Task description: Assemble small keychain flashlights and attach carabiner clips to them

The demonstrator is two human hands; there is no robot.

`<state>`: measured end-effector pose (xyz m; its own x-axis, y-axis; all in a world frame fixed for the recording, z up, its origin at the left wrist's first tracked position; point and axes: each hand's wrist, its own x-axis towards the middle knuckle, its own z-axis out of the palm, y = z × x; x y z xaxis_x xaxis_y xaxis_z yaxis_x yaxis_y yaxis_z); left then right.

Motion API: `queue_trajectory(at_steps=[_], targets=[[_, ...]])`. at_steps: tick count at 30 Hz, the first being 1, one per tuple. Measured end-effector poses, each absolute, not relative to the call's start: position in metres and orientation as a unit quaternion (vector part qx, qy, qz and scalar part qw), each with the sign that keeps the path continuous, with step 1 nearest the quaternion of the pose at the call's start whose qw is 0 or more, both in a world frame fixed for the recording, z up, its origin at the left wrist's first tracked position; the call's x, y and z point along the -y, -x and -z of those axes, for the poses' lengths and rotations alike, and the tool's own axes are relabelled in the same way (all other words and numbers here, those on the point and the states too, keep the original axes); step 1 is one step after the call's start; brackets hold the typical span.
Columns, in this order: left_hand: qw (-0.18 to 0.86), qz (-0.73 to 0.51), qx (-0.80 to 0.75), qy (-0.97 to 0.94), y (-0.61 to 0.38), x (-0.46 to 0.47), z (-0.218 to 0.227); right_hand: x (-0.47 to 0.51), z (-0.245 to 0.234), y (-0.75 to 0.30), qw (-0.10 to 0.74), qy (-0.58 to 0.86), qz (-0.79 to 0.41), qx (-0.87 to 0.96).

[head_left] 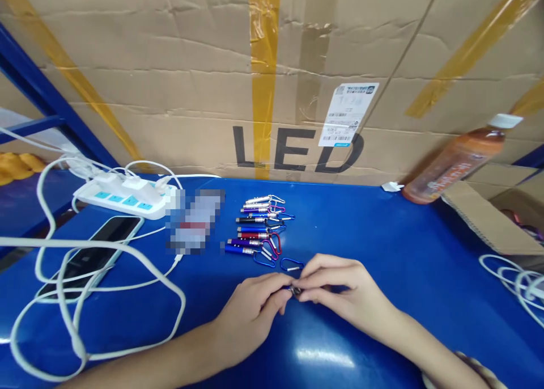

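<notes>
My left hand (255, 304) and my right hand (340, 284) meet over the front of the blue table, both with fingers pinched. Between their fingertips is a small keychain flashlight (296, 291); only a dark, shiny metal end shows, and the fingers cover the rest. A blue carabiner clip (292, 265) sticks out beside my right fingertips; whether it is joined to the held piece I cannot tell. Just beyond my hands lie several keychain flashlights (250, 236) in a column, coloured blue, purple, red, black and silver, their clips pointing right.
A white power strip (127, 199), a phone (96, 256) and looped white cables (182, 298) occupy the left. A large cardboard box (191, 94) stands along the back. At right are a drink bottle (454, 165), an open carton (488, 213) and a coiled cable (514, 281).
</notes>
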<state>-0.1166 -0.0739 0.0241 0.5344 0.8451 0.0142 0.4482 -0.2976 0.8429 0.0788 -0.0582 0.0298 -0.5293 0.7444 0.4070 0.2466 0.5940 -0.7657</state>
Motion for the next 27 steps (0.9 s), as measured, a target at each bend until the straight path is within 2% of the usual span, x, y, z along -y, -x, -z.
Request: queue_trajectory(at_steps=[5, 11, 17, 27], targets=[[0.427, -0.225, -0.415, -0.772, 0.1173, 0.0749, -0.0245, 0.0575, -0.0349, -0.0748, 0.351, 0.321, -0.398, 0.785], [0.428, -0.213, -0.393, -0.786, 0.1206, 0.0765, -0.0255, 0.0543, -0.0285, -0.0775, 0.369, 0.299, -0.440, 0.762], [0.445, -0.222, -0.386, -0.777, 0.1216, 0.0787, -0.0227, 0.0539, -0.0260, -0.0796, 0.373, 0.267, -0.438, 0.773], [0.417, -0.256, -0.432, -0.757, 0.1183, 0.0729, -0.0220, 0.0586, -0.0274, -0.0720, 0.411, 0.337, -0.346, 0.773]])
